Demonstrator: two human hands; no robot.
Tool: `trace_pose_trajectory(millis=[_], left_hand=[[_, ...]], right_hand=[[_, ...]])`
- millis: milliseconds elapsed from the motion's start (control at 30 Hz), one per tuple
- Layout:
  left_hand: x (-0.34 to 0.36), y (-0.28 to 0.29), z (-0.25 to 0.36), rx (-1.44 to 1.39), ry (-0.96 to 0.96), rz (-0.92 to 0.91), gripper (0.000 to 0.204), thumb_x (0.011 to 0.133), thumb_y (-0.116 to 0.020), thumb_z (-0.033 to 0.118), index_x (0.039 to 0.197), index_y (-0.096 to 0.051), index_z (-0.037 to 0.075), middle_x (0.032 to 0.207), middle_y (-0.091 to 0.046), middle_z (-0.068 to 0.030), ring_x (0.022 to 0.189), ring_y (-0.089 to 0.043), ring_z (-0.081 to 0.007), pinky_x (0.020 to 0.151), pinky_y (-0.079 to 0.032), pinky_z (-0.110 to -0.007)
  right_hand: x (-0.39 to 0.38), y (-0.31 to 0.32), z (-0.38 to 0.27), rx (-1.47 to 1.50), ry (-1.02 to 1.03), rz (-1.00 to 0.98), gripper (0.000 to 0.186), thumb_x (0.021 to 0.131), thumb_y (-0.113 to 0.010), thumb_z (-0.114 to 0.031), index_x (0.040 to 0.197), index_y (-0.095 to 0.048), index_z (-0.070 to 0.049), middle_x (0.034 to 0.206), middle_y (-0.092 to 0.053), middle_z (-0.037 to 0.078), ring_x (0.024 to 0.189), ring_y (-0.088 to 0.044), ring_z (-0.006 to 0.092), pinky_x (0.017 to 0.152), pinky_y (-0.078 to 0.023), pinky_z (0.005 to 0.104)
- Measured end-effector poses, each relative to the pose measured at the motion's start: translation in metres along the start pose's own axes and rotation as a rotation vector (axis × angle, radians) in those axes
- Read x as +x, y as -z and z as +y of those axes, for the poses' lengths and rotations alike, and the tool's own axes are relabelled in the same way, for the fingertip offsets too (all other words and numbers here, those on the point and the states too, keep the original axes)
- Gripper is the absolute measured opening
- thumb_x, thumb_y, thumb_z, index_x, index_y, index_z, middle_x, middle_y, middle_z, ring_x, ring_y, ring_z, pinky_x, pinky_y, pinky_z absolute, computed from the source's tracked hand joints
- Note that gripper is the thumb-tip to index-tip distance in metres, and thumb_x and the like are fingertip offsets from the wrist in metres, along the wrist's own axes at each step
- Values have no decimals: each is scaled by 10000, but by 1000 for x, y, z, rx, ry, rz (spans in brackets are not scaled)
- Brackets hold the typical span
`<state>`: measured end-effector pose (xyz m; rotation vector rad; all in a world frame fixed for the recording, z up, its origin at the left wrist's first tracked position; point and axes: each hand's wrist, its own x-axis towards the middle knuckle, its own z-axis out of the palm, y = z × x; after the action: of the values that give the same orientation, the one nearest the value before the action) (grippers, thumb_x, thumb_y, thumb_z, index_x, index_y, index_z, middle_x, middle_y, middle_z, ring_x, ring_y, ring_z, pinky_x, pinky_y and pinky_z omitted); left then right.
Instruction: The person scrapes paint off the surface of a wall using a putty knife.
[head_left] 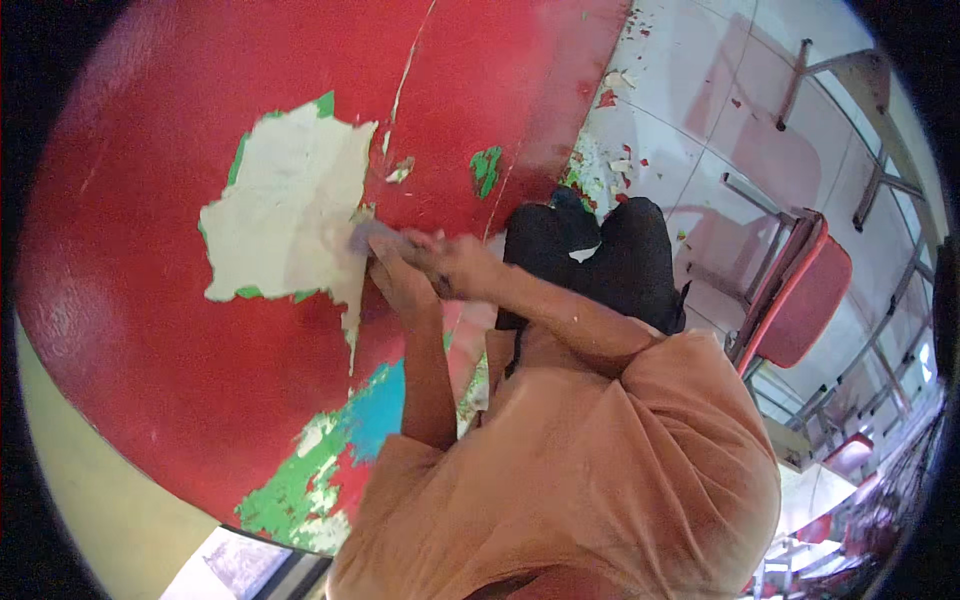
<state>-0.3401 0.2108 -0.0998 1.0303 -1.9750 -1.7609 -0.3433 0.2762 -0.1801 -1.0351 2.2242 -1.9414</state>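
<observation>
Both my hands are on a scraper (372,236) with a flat greyish blade, blurred by motion. Its blade meets the right edge of a large bare cream patch (285,195) in a red painted surface (150,380). My left hand (405,285) is closed close behind the blade. Farther back, my right hand (465,268) wraps round the handle, which the fingers mostly hide. Green paint shows along parts of the cream patch's ragged border. A small loose-looking flake (400,170) sits on the red surface just beyond the blade.
Blue paint (378,412) and green paint (285,490) show through near my left elbow. A small green spot (486,170) lies farther right. Paint chips (622,165) litter the pale tiled floor (690,120). A red chair (800,290) with metal legs stands at the right.
</observation>
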Motion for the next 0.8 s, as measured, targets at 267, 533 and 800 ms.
trace_pose_trajectory(millis=[267,533,800], left_hand=[[-5,-5,0,71,9,-34,574,948,-313,464,755,-488,-48,658,-508,-106,627,-552,-241,682,-505,-371],[-2,-8,3,64,3,-26,586,943,-301,485,713,-455,-31,643,-506,-117,602,-552,-246,663,-512,-384],[11,-8,12,59,-57,-73,575,946,-273,477,697,-425,-19,643,-504,-122,599,-548,-260,648,-501,-398]], right_hand=[[-4,10,4,21,-34,-63,594,770,-554,-223,1335,-374,-237,995,-614,127,589,-621,315,505,-532,432],[0,6,-4,-110,-100,-94,581,787,-548,-233,1338,-364,-267,909,-627,109,563,-609,332,503,-535,432],[20,2,4,51,75,-29,623,757,-579,-255,1341,-360,-258,1074,-594,144,609,-625,336,524,-544,435]])
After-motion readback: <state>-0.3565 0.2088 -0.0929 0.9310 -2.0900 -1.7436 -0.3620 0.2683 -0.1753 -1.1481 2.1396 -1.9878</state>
